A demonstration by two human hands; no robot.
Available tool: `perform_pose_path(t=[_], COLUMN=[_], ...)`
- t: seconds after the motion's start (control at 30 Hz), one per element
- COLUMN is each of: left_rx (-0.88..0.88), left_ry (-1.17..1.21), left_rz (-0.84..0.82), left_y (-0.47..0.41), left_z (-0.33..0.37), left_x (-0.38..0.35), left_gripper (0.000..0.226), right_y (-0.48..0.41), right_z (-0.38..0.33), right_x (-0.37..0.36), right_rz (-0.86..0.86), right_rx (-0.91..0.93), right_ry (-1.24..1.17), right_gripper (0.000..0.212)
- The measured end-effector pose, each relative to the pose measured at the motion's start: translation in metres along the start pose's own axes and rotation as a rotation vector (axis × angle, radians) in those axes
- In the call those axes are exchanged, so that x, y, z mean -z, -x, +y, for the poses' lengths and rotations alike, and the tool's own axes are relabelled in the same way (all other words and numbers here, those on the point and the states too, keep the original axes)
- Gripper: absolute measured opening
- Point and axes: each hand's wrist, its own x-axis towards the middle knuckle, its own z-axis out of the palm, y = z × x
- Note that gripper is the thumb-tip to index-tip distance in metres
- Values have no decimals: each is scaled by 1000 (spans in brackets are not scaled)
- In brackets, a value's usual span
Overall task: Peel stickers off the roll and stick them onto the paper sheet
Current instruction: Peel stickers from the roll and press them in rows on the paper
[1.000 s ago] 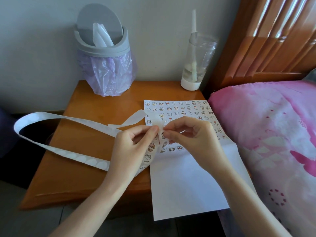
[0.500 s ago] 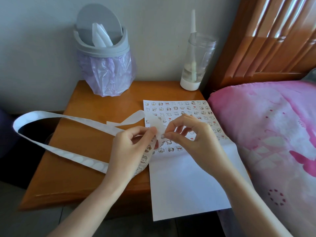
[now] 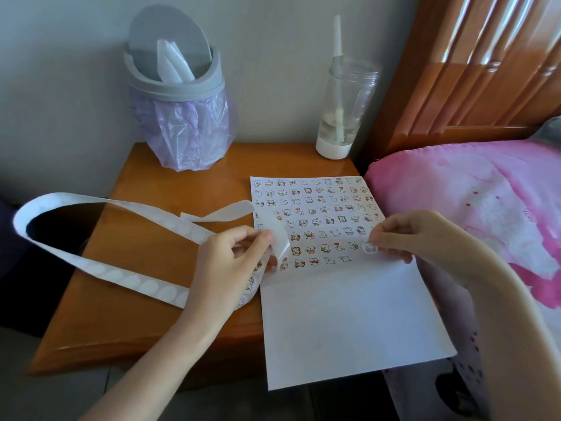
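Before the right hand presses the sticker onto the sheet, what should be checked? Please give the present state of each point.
1. Sticker in the right hand's grip: ok.
2. Sticker in line with its row on the sheet: ok.
3. Sticker flat on the sheet: cannot tell.
4. Left hand holds the strip: ok.
5. Sheet wholly on the table: not ok, its near end overhangs.
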Motion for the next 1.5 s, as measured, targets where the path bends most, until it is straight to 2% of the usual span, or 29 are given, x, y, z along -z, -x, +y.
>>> perform_pose_path(t=[0.23,0.5,1.13,1.5], left_rx=[-24,-13,-11,-22], left_ry=[-54,-84,-98,-89], left_rz=[10,7,0,-4], left_y=[-1,-3,-4,-4], left_z=[-5,-9,-13,-11], left_x=[1,1,0,0], left_gripper=[13,9,15,8], right_y=[-2,-1,-2,-5], right_z=[2,-4,-4,1], right_x=[-6,-11,-15,-17], right_rz=[-60,-45,-28,-8], right_rx=[-25,-66,-80,-69], right_ry=[106,14,44,37], right_gripper=[4,1,3,3])
